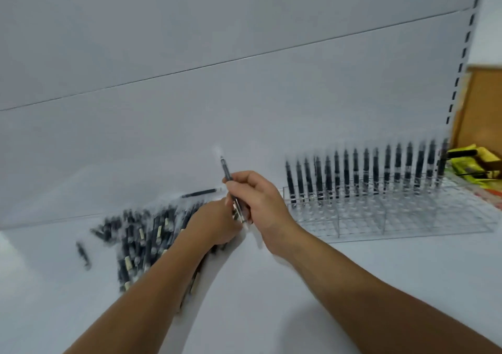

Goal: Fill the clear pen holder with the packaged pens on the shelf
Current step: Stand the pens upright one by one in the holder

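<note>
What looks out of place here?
One stray pen lies alone on the shelf, left of the pen pile; another lies behind it. Pens in the clear holder stand orderly. Blur hides finer detail.

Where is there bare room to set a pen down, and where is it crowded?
Free: the shelf between the forearms and in front of the clear pen holder; also left of the pen pile, around one stray pen. Crowded: the pile under the left hand, the holder's back row, the yellow packets far right.

white shelf [271, 313] | white back panel [190, 54] | slotted upright [461, 68] | brown board [483, 103], right
</note>
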